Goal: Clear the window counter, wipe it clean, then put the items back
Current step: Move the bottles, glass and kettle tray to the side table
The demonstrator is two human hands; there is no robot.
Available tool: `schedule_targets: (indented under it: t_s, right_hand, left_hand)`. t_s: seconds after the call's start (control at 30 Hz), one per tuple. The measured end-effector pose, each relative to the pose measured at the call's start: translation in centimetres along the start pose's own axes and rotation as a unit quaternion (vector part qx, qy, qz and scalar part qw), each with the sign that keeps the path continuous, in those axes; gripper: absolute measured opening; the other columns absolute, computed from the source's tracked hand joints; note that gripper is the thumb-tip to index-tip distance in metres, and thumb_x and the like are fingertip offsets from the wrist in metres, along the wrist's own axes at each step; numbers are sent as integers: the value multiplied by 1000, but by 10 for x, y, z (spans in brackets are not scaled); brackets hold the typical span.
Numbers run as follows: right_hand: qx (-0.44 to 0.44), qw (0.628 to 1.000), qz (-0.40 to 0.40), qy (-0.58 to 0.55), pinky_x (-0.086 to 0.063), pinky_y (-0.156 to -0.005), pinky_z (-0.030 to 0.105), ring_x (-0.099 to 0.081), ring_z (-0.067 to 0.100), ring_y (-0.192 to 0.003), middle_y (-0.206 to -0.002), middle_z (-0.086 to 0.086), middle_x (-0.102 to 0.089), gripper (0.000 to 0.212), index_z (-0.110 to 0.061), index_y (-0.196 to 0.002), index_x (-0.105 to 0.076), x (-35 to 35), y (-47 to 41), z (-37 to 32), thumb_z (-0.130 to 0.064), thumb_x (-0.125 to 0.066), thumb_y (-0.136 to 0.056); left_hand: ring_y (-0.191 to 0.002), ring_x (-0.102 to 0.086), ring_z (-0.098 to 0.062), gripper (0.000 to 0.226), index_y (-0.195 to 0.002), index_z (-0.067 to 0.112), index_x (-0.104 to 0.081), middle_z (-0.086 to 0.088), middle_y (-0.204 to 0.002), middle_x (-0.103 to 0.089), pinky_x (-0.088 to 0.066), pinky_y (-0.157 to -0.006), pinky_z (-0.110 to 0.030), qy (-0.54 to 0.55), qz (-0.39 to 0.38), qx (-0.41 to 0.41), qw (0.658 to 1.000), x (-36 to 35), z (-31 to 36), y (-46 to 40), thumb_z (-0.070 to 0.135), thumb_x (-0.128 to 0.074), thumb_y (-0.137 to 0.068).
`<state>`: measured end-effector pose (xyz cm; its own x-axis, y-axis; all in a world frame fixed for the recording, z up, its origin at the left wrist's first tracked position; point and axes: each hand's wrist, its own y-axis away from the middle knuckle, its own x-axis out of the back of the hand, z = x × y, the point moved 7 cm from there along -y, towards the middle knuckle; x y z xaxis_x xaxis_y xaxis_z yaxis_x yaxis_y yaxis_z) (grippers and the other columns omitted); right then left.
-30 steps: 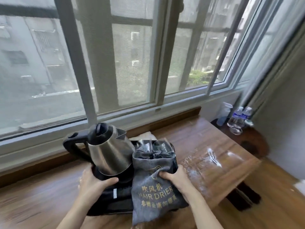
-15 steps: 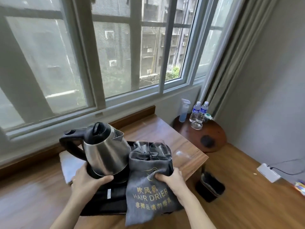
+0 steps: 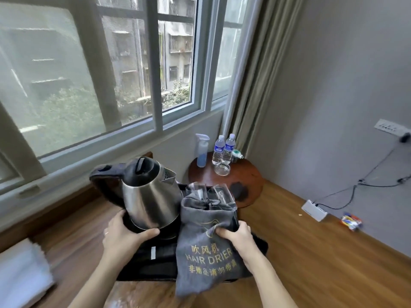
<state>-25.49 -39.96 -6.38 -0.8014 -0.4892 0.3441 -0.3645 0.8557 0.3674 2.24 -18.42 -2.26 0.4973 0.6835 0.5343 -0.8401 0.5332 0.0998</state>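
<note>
Fingers of my left hand (image 3: 124, 238) grip the black tray (image 3: 146, 261) in the lower middle, my right hand (image 3: 238, 237) pinches the hair-drier bag (image 3: 206, 245) against it, so a tilt could slide the kettle (image 3: 149, 196) and glasses (image 3: 209, 191) off.

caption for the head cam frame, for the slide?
Both hands, left and right, carry a black tray bearing kettle and hair-drier bag.

The kettle (image 3: 151, 201) is brushed silver with a black lid and handle; the grey hair-drier bag (image 3: 206, 252) carries gold lettering; the tray (image 3: 151, 261) is black.
</note>
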Motion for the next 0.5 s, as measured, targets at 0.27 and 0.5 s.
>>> schedule_targets:
  t_s: [0.27, 0.5]
  right_hand:
    - [-49, 998, 30, -29, -54, -96, 47, -63, 21, -110, -120, 1, -61, 107, -20, -113, -60, 60, -82, 24, -79, -87, -28]
    - [-40, 999, 11, -8, -54, -96, 46, -63, 18, -110, -119, -1, -62, 101, -23, -112, -64, 140, -174, 41, -80, -87, -31]
  left_hand:
    - [-133, -36, -32, 127, -135, 23, -46, -6, -140, -50, -34, -105, -50, 4, -27, -36, 999, -85, 65, -50, 72, -72, -21]
    - [-131, -36, -32, 123, -132, 28, -42, -5, -135, -53, -35, -104, -51, 24, -21, -5, 999, -185, 113, -75, 69, -73, -20]
